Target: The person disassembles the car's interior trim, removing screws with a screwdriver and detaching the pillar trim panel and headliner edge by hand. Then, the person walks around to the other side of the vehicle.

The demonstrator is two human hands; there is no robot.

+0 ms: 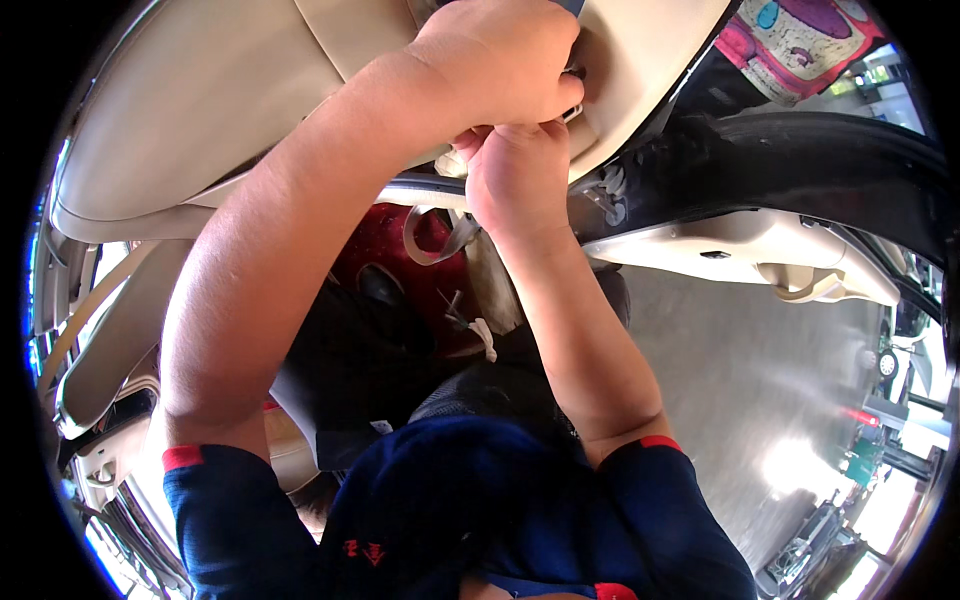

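Note:
Both hands meet at a beige car trim panel [640,70] at the top of the view. My left hand [505,60] is curled closed, with its fingertips bent in beside a small dark-and-metal fitting [574,112] in the panel. Just below it my right hand [525,175] is also closed, pressed up to the same spot, its fingers partly hidden behind the left hand. Whatever the fingers grip is covered by the hands.
A wide beige panel [180,110] spreads to the left. On the right are a black door-frame edge [800,150], a beige door panel [720,245] and grey floor [720,370]. A strap loop [415,240] hangs over a red surface [375,240] below my hands.

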